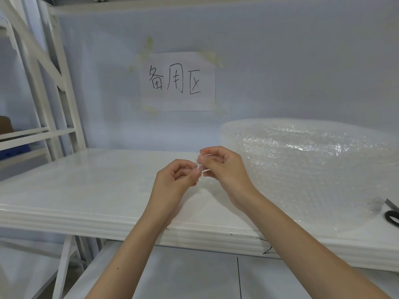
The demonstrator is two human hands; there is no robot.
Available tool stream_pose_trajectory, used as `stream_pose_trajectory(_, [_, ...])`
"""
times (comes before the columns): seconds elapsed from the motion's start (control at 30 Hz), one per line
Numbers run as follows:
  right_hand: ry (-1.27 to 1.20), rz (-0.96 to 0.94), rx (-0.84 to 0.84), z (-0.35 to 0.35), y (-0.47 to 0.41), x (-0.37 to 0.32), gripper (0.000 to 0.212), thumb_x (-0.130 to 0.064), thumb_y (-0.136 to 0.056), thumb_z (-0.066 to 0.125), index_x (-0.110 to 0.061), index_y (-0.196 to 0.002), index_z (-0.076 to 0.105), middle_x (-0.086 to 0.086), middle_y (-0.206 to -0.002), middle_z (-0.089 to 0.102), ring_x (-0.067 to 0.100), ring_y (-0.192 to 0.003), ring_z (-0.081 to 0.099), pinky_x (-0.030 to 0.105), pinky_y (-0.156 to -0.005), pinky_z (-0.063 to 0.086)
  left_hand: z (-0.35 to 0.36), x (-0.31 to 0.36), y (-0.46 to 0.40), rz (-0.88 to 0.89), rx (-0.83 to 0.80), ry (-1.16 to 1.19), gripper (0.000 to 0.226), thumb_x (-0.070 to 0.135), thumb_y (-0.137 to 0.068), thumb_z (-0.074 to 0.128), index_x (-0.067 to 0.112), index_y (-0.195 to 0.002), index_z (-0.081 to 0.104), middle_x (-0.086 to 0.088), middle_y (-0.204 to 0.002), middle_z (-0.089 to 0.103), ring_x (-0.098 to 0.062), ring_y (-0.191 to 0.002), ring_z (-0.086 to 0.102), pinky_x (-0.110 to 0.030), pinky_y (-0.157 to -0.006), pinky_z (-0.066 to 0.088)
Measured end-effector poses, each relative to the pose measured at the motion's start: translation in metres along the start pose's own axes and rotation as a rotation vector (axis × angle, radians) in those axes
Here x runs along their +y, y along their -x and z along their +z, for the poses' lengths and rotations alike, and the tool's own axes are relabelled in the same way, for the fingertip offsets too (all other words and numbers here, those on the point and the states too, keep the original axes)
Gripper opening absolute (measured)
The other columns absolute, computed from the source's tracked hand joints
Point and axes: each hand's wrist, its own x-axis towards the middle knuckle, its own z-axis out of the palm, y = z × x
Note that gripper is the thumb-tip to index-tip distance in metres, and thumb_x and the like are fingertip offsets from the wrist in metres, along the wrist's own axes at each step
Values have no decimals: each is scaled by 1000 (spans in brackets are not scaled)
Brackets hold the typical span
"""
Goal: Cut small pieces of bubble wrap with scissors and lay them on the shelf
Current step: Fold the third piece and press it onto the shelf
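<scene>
My left hand (174, 182) and my right hand (224, 169) meet above the middle of the white shelf (75, 190). Between their fingertips they pinch a small clear piece of bubble wrap (199, 169), mostly hidden by the fingers. A big roll of bubble wrap (313, 152) lies on the right side of the shelf, its loose sheet spread toward the front edge. Black-handled scissors (391, 213) rest on that sheet at the far right, cut off by the frame edge. A faint clear piece (146, 182) seems to lie flat on the shelf just left of my hands.
A paper sign (178, 80) with handwritten characters is taped to the back wall. White shelf uprights (64, 83) stand at the left, with another rack beyond. A lower shelf board (172, 277) shows beneath the front edge.
</scene>
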Motion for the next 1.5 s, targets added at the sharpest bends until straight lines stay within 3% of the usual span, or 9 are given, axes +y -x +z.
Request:
stream_pose_trajectory(0.27, [-4,10,-6,-6,-3,-3,9,-9,-86,68,-12,-95,68,5,-80,71,13,-67,64,22,-64,55,0,-1,0,-36,11,-38,11,9,-84,73,11,-94,69,2,-68,70,-11,-68,65,-34,-81,55])
stream_pose_trajectory(0.7, [-11,28,-5,-8,-11,1,8,-7,-85,68,-6,-93,69,10,-80,68,15,-62,61,25,-68,57,0,1,-1,-74,17,-59,16,13,-83,74,13,-98,68,1,-68,71,-12,-68,66,-34,-84,56])
stream_pose_trajectory(0.87, [11,50,-6,0,-22,7,12,-7,-85,69,-1,-95,68,11,-78,67,15,-62,61,28,-71,58,-23,6,-9,-45,89,-186,23,29,-83,75,15,-100,69,-6,-83,75,-18,-78,72,-31,-81,58])
stream_pose_trajectory(1.0, [70,134,-65,8,-31,17,8,-5,-86,68,-1,-92,67,9,-74,66,17,-60,59,28,-68,57,-55,12,-22,-22,203,-173,7,16,-92,64,11,-93,68,-11,-83,72,-19,-77,69,-22,-76,60])
stream_pose_trajectory(1.2, [100,318,-130,11,-42,37,4,-1,-86,67,-1,-82,64,13,-72,61,17,-58,57,24,-61,58,-93,3,-41,-74,239,-177,12,15,-96,59,6,-97,67,-12,-86,70,-22,-81,68,-31,-84,59])
stream_pose_trajectory(1.33, [184,342,-117,12,-51,46,6,-2,-84,69,-1,-81,65,15,-70,62,22,-62,58,25,-64,59,-97,-6,-50,-113,241,-148,11,11,-96,57,5,-95,67,-13,-84,69,-26,-81,66,-34,-86,59])
stream_pose_trajectory(1.5, [284,310,-116,20,-56,56,11,-8,-82,73,0,-81,66,14,-70,67,21,-56,58,24,-54,54,-101,-9,-50,-102,219,-144,16,8,-97,51,8,-94,68,-14,-86,69,-23,-78,67,-32,-82,57])
